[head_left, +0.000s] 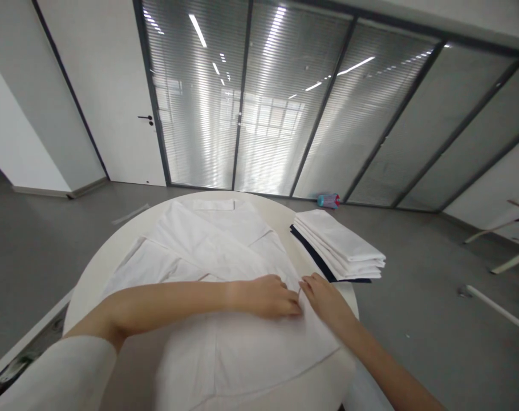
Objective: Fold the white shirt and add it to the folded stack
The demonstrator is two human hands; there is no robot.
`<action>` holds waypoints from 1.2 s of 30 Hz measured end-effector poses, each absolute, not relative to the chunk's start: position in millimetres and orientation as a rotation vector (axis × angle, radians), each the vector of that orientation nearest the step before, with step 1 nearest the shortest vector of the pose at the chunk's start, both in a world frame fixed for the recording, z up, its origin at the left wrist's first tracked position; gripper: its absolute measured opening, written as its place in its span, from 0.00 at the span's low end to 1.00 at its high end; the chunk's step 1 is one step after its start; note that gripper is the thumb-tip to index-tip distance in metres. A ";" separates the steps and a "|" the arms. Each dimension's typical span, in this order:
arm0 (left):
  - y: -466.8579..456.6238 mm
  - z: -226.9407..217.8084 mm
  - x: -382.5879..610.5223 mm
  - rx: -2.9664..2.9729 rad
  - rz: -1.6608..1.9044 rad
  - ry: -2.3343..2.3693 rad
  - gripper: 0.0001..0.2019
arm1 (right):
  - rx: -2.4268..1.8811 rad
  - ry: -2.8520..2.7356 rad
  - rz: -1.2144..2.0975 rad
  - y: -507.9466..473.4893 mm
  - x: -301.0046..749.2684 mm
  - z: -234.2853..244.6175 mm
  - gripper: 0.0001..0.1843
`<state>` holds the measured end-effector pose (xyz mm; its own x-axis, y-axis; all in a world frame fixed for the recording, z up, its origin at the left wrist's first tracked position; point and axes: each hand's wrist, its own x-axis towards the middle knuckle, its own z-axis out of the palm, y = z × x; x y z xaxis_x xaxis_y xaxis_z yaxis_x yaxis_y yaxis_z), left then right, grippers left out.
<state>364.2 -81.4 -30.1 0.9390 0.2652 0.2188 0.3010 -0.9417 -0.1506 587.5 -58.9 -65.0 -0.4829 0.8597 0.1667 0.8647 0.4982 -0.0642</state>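
Observation:
A white shirt (225,240) lies spread on the round table, its collar at the far side and its lower part near me, slightly blurred. My left hand (274,295) reaches across the shirt from the left, its fingers curled closed on the cloth by the right side edge. Close beside it, my right hand (321,294) has its fingers pressed together on the same edge. The two hands are nearly touching. My left forearm hides part of the shirt's middle. The fingertips of both hands are partly hidden in the cloth.
On the table's (94,265) right side rests a stack of folded white cloth (339,240) with a dark piece (313,254) at its bottom. A blue and red item (328,200) lies on the floor by the glass partition (268,114). Furniture legs (497,308) stand at right.

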 end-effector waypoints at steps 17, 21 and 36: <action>-96.9 -27.5 442.2 -2.778 -0.370 -0.083 0.06 | -1.471 -2.249 0.553 -63.2 594.3 -23.4 0.17; -112.6 0.8 406.9 -2.708 -0.504 -0.177 0.07 | -1.406 -2.235 0.317 -41.8 563.3 11.8 0.17; -162.0 -17.2 310.5 -2.648 -0.704 -0.460 0.12 | -1.932 -2.178 0.410 199.6 417.0 -6.5 0.17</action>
<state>310.5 -162.0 -17.2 0.8227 0.2151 0.5261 0.3954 -0.8816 -0.2579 417.0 199.6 -6.5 -0.1250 0.9916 -0.0331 0.9357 0.1068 -0.3362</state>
